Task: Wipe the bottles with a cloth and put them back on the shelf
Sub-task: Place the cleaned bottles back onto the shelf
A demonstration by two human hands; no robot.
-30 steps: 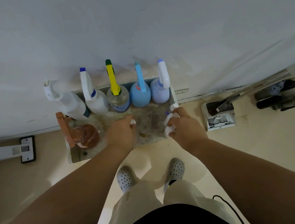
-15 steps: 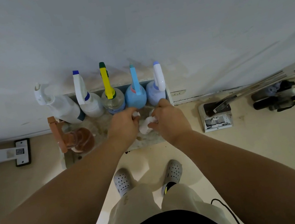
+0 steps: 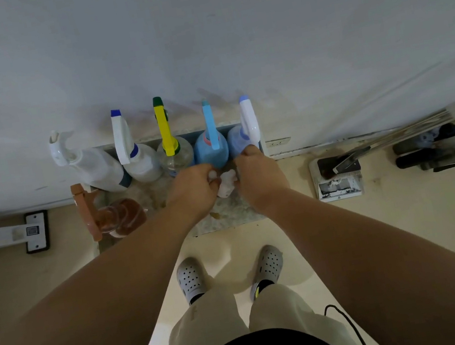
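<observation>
Five spray bottles stand in a row against the wall on a low stone shelf (image 3: 227, 217): a white one (image 3: 93, 167), a white one with a blue tip (image 3: 140, 162), a clear one with a yellow trigger (image 3: 174, 157), a blue bottle (image 3: 212, 150) and a lavender bottle (image 3: 240, 140). A brown bottle (image 3: 119, 217) stands in front at the left. My left hand (image 3: 193, 193) and right hand (image 3: 260, 178) are close together in front of the blue and lavender bottles. Both grip a bunched white cloth (image 3: 226, 184) between them. My right hand's fingertip touches the lavender bottle's base.
A flat mop head (image 3: 34, 231) lies on the floor at the left. To the right are a dustpan with brush (image 3: 339, 180), a metal pole (image 3: 411, 129) and dark bottles (image 3: 439, 149). My feet in white clogs (image 3: 191, 280) stand just before the shelf.
My hands have moved from apart over the shelf's front to together near the back row. The cloth, first in my right hand, is now held between both.
</observation>
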